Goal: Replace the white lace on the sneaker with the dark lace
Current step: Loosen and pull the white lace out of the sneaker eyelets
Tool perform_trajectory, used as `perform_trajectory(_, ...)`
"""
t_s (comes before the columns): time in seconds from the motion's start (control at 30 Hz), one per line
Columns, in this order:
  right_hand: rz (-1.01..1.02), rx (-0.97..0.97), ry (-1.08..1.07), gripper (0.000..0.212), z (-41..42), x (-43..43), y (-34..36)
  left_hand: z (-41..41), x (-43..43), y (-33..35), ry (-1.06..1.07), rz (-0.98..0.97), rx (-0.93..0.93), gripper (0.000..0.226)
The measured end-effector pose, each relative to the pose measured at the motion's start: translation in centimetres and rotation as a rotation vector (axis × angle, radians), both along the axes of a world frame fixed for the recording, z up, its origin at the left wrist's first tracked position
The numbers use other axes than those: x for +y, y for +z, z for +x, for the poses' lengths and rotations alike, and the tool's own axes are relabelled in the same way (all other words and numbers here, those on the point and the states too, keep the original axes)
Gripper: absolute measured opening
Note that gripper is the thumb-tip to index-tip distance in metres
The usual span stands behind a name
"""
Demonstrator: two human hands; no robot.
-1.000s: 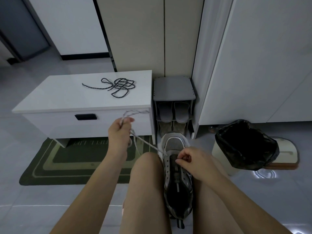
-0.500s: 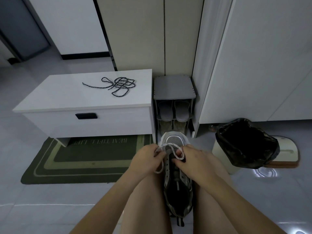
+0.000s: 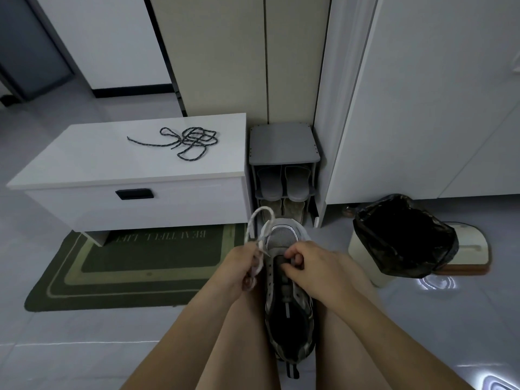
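Observation:
A grey and black sneaker [image 3: 288, 311] lies between my knees, toe pointing away from me. My left hand [image 3: 242, 266] grips the white lace [image 3: 257, 220] at the shoe's left side, and the lace loops up above the toe. My right hand [image 3: 312, 266] has its fingers curled on the upper front of the sneaker by the eyelets. The dark lace [image 3: 191, 142] lies in a loose tangle on top of the white bench [image 3: 84, 164], away from both hands.
A grey shoe rack [image 3: 284, 147] with slippers stands right of the bench. A green doormat [image 3: 126, 266] lies on the floor at left. A bin with a black bag [image 3: 399, 237] stands at right. White cabinets rise behind.
My left hand came down from high at the left to the sneaker, then drew the white lace out to the shoe's left. My right hand stayed on the shoe's front.

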State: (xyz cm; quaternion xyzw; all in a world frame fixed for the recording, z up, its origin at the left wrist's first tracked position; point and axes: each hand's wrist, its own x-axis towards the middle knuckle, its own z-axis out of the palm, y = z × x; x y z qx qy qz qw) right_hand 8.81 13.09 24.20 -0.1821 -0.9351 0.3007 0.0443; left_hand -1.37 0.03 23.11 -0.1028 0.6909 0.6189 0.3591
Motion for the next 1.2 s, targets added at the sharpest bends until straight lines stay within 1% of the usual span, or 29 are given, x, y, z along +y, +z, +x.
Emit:
perform_trajectory(0.07,0.012,-0.002,-0.006,0.017,0.1,0.1,-0.1,-1.8,-0.7,0.3,0.218,0.158,-0.129,0.035)
perform_trajectory(0.1,0.009,-0.002,-0.009,0.018,0.2,0.2,-0.1,-2.8,-1.4,0.7,0.284,0.185,-0.146,0.033)
perform_trajectory(0.13,0.006,-0.007,-0.007,0.018,0.2,0.2,-0.1,-3.7,-2.0,1.2,0.292,0.167,-0.125,0.031)
perform_trajectory(0.2,0.015,-0.035,0.007,0.02,0.1,0.2,0.1,-4.6,-3.0,2.5,0.202,0.131,-0.07,0.031)
perform_trajectory(0.23,0.018,-0.036,0.016,0.023,-0.1,0.2,0.2,-4.7,-3.1,3.3,0.149,0.157,-0.07,0.032)
perform_trajectory(0.3,-0.01,0.034,0.02,0.035,-0.8,-0.3,0.7,-4.5,-3.0,4.9,0.061,0.273,-0.096,0.032)
perform_trajectory(0.37,-0.033,0.131,0.043,0.053,-2.0,-1.1,1.6,-4.4,-2.5,6.4,-0.007,0.394,-0.118,0.031)
perform_trajectory(0.43,-0.029,0.145,0.101,0.07,-3.3,-2.0,2.6,-4.3,-1.8,8.1,-0.091,0.494,-0.138,0.028)
perform_trajectory(0.47,-0.049,0.122,0.122,0.074,-3.9,-2.3,3.2,-4.2,-1.4,8.9,-0.139,0.539,-0.142,0.026)
perform_trajectory(0.5,-0.102,0.1,0.139,0.072,-4.6,-2.5,3.8,-4.1,-1.0,9.7,-0.181,0.578,-0.138,0.024)
perform_trajectory(0.53,-0.193,0.089,0.153,0.062,-5.3,-2.6,4.4,-4.1,-0.6,10.6,-0.204,0.602,-0.121,0.022)
perform_trajectory(0.6,-0.433,0.07,0.181,0.024,-6.2,-2.2,5.8,-4.8,0.1,12.5,-0.163,0.615,-0.037,0.02)
perform_trajectory(0.63,-0.514,0.061,0.191,0.009,-6.4,-1.8,6.2,-5.6,0.3,13.5,-0.105,0.607,0.022,0.02)
perform_trajectory(0.67,-0.544,0.05,0.202,0.001,-6.6,-1.3,6.5,-6.8,0.4,14.3,-0.04,0.603,0.072,0.019)
perform_trajectory(0.77,-0.529,0.019,0.172,0.004,-6.1,1.4,6.5,-10.5,-0.3,16.1,0.078,0.589,0.143,0.019)
perform_trajectory(0.83,-0.572,0.046,0.075,0.004,-5.5,3.5,6.8,-11.9,-0.3,15.8,0.053,0.477,0.205,0.023)
perform_trajectory(0.87,-0.64,0.111,-0.012,0.005,-5.2,4.6,7.2,-12.0,0.0,15.4,0.011,0.389,0.251,0.025)
perform_trajectory(0.93,-0.823,0.337,-0.182,0.006,-4.9,6.8,8.6,-11.1,1.2,14.0,-0.131,0.153,0.365,0.03)
perform_trajectory(1.0,-0.977,0.527,-0.229,0.007,-4.9,8.5,10.2,-9.3,3.0,12.4,-0.335,-0.081,0.475,0.03)
perform_trajectory(1.03,-1.034,0.587,-0.214,0.007,-4.9,8.9,10.8,-8.1,4.0,11.7,-0.424,-0.156,0.533,0.027)
perform_trajectory(1.1,-1.093,0.635,-0.17,0.006,-5.1,9.3,11.6,-6.1,6.3,10.6,-0.559,-0.185,0.656,0.022)
perform_trajectory(1.17,-1.076,0.622,-0.138,0.006,-5.1,9.2,11.9,-4.5,8.7,9.9,-0.682,-0.102,0.765,0.018)
perform_trajectory(1.2,-1.056,0.616,-0.13,0.006,-5.0,9.3,11.9,-3.8,9.8,9.8,-0.73,-0.044,0.788,0.016)
